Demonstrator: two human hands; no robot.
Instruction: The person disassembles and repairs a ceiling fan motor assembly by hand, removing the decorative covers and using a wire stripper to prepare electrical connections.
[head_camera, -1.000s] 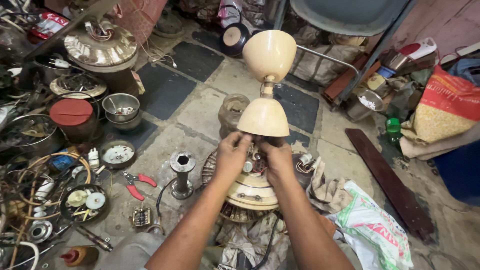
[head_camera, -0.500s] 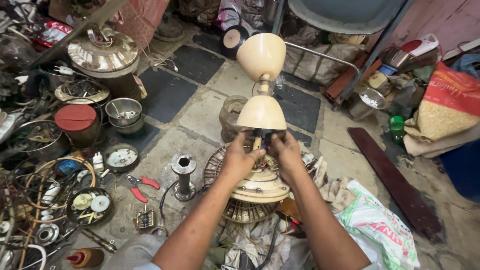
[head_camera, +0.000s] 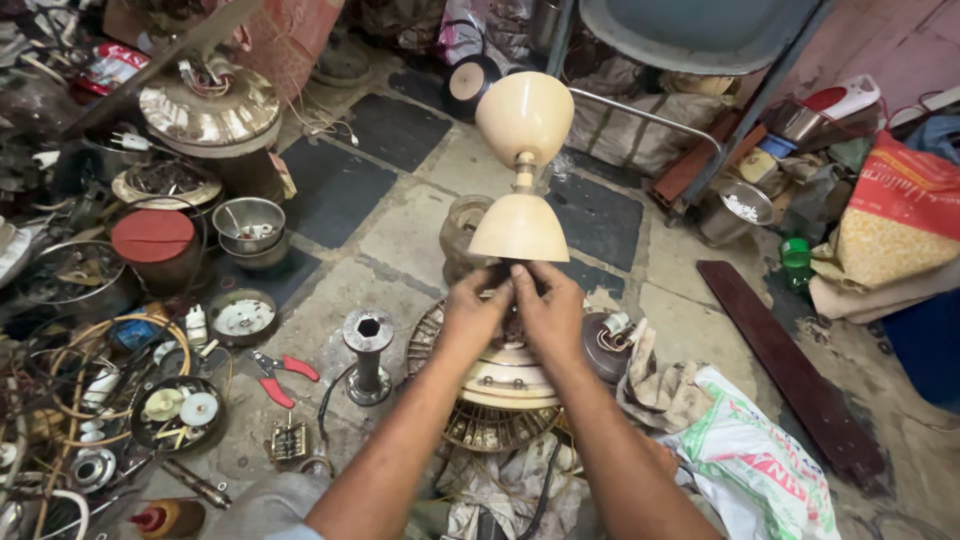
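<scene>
A cream ceiling fan motor (head_camera: 508, 378) stands on the floor in front of me, with its downrod (head_camera: 524, 172) upright. Two cream canopy cups sit on the rod: the lower cup (head_camera: 519, 229) opens downward, the upper cup (head_camera: 525, 115) opens upward. My left hand (head_camera: 474, 308) and my right hand (head_camera: 546, 312) meet just under the lower cup, fingers pinched on something small at the rod's base. What they pinch is hidden by the fingers. A round winding core (head_camera: 490, 427) shows beneath the motor body.
Red-handled pliers (head_camera: 277, 373) and a metal spool (head_camera: 368, 351) lie to the left. Steel bowls (head_camera: 249, 228), a red-lidded can (head_camera: 153, 245), another fan motor (head_camera: 209, 105) and wire scraps crowd the far left. A printed plastic bag (head_camera: 755, 462) and a dark wooden blade (head_camera: 790, 374) lie to the right.
Both hands have drawn closer together under the lower cup, from the cup's sides to the rod's base. The view has shifted slightly.
</scene>
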